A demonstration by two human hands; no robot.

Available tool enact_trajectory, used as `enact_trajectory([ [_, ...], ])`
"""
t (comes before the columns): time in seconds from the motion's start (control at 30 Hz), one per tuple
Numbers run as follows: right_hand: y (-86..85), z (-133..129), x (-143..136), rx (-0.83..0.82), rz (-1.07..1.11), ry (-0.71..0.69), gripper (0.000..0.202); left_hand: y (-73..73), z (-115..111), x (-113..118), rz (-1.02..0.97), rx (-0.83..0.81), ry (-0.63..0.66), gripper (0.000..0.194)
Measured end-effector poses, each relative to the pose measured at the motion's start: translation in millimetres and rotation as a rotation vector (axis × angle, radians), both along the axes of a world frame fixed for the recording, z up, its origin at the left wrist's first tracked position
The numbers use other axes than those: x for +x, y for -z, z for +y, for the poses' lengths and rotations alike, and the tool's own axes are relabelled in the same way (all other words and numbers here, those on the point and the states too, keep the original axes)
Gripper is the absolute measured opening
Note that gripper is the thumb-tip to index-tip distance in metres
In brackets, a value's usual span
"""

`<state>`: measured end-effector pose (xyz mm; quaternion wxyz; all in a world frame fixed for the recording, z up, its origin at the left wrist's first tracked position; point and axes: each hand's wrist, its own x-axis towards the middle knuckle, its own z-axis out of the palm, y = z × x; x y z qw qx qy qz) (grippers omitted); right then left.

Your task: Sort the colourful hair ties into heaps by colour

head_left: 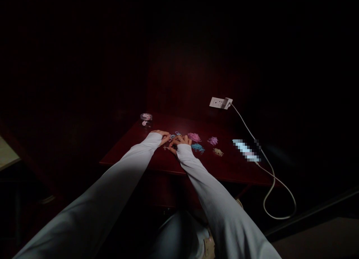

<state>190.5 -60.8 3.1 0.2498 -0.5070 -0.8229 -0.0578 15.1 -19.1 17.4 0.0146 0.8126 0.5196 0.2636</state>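
Near the frame's centre, the left hand and right hand are close together, fingers bent; I cannot tell whether either grips anything. Small coloured bands lie between them. Rightward are loose pink, teal, purple and cream piles. Left of centre, on the red table, a clear round container shows pink and whitish contents, too small to identify.

one camera, worn on the person's head, looks forward and down along both sleeves to the table. it sits well apart from the left hand and right hand, which show small near mid-view, the wall beyond and lap below.
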Motion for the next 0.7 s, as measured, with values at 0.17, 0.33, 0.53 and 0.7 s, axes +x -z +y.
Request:
enact_trajectory([
  [0.17, 0.2, 0.2, 0.4, 0.015, 0.002, -0.015, 0.016, -2.0, -2.2, 0.1, 0.004, -0.025, 0.009, 0.033],
  [0.33, -2.9, -1.6, 1.1, 0.024, 0.022, -0.024, 0.021, 3.3, 3.1, -0.9, 0.001, -0.060, 0.046, 0.032],
  [0.53, -4.9, -1.0, 4.4, 0.023, 0.148, 0.061, 0.028, 18.7, 16.1, -1.3, -0.034, -0.067, 0.192, 0.039],
  [0.7, -3.1, 2.6, 7.6, 0.010, 0.215, 0.169, 0.033, 25.3, 18.9, 0.7, -0.011, -0.059, 0.198, 0.041],
])
